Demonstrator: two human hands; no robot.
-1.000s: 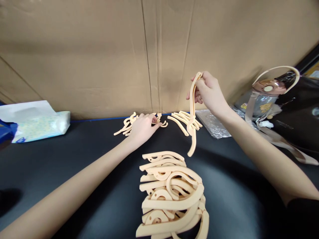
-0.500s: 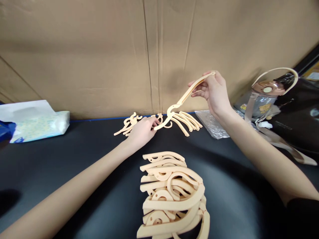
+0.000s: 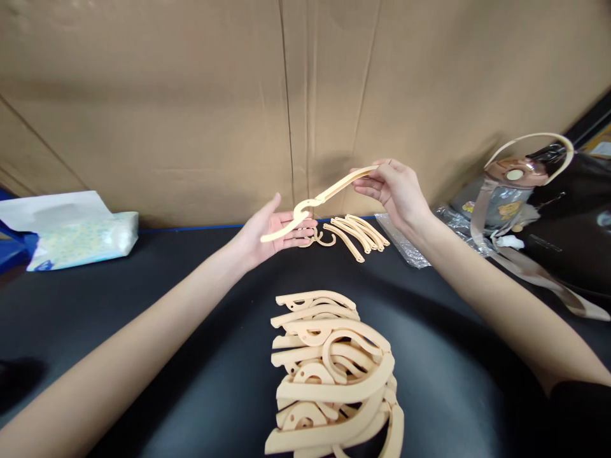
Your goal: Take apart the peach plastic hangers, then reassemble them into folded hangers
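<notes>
My right hand (image 3: pixel 398 191) pinches the upper end of a cream plastic folding hanger piece (image 3: pixel 340 188), a long arm with a curved hook-like part at its lower left. That lower part passes in front of my left hand (image 3: pixel 267 232), which is open with palm turned up, thumb raised and fingers stretched out. Whether the palm touches the piece I cannot tell. Just beyond my left fingertips lie small cream hooks (image 3: pixel 326 240), partly hidden by the hand. Several loose cream hanger arms (image 3: pixel 356 234) rest side by side below my right hand.
A stack of folded cream hangers (image 3: pixel 334 356) lies close in front on the black table (image 3: pixel 210 356). Cardboard (image 3: pixel 191 114) stands behind. A tissue pack (image 3: pixel 90 238) is at left; clear plastic bags (image 3: pixel 405 242), a bottle with a strap (image 3: pixel 508 191) and a dark bag (image 3: pixel 563 235) are at right.
My left hand has turned from reaching down at the small pieces to palm up and open under the hanger piece. My right hand has lowered the piece and shifted it left.
</notes>
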